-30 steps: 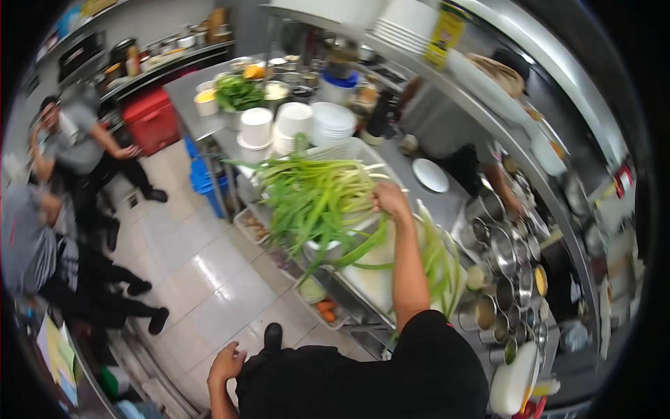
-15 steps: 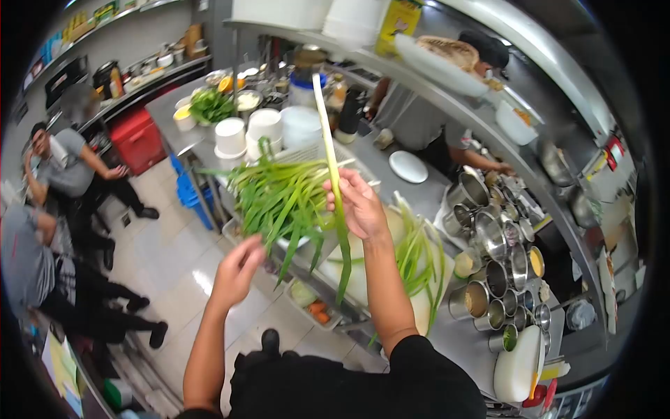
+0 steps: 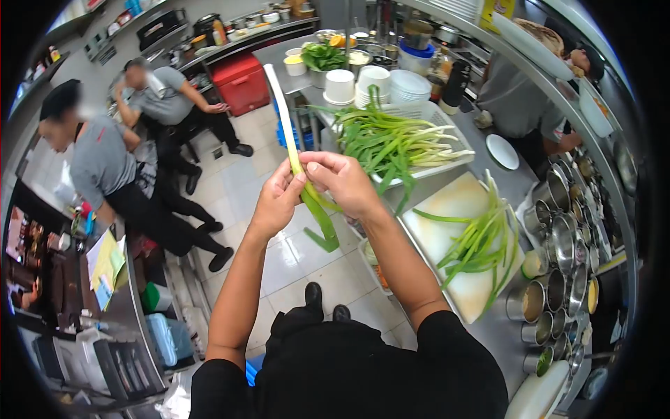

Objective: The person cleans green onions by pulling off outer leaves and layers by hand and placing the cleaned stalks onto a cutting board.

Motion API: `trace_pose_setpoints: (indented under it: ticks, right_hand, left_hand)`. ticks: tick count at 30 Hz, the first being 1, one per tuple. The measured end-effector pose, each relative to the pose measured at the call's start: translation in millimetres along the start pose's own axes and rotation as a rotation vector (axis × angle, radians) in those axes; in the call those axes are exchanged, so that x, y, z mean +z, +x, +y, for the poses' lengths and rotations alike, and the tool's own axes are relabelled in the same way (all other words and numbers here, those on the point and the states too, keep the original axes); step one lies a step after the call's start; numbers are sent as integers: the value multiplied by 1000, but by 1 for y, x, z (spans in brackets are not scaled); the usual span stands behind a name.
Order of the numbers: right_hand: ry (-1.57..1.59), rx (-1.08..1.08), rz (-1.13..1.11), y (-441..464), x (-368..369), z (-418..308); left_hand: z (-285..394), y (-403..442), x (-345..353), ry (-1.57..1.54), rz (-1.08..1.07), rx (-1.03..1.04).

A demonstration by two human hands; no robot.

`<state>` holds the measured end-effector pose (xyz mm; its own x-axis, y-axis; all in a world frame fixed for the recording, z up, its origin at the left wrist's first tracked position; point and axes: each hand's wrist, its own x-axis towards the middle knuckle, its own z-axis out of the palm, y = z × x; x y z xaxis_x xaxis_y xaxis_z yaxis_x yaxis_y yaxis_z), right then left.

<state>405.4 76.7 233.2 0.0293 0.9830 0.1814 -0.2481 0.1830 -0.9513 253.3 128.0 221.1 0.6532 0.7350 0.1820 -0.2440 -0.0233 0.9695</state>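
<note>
Left hand (image 3: 274,201) has joined right hand (image 3: 347,186) — both pinching one long scallion (image 3: 281,103) — near a white basket (image 3: 457,158) of scallions (image 3: 391,140).

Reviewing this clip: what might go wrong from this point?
Two possible risks:
1. The left hand and right hand hold the long stalk above the tiled floor, so a slip or torn-off piece might land there.
2. Some leafy greens droop over the white basket's near edge; a passing forearm could perhaps drag them out.
</note>
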Motion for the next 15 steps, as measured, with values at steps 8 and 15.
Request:
trace_pose_setpoints:
  ticks: [8, 15]
  right_hand:
    - [-176, -103, 19, -12, 56, 48]
    - [-345, -58, -80, -27, 139, 96]
  left_hand:
    - [18, -76, -69, 36, 150, -87]
    - [20, -124, -122, 91, 144, -29]
